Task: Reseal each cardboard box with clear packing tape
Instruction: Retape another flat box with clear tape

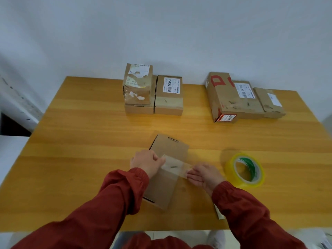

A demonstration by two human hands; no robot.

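Flat brown cardboard box (161, 187): lying toward 6 o'clock on the yellow wooden table (89, 141), carrying a clear tape strip (175, 167) across its top. Pinching the strip's 9 o'clock end in curled left hand (146, 163) fingers, and its 3 o'clock end between right hand (204, 175) thumb and nearly straight fingers. Sitting at the box's 3 o'clock: yellow-tinted tape roll (230, 169).

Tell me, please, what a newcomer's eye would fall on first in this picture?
The left hand and right hand, in red sleeves, hold a strip of clear tape across a plain cardboard box at the near centre of the table. Right of them sits a yellow-tinted tape roll. Labelled boxes form a left cluster and a right cluster along the far edge.
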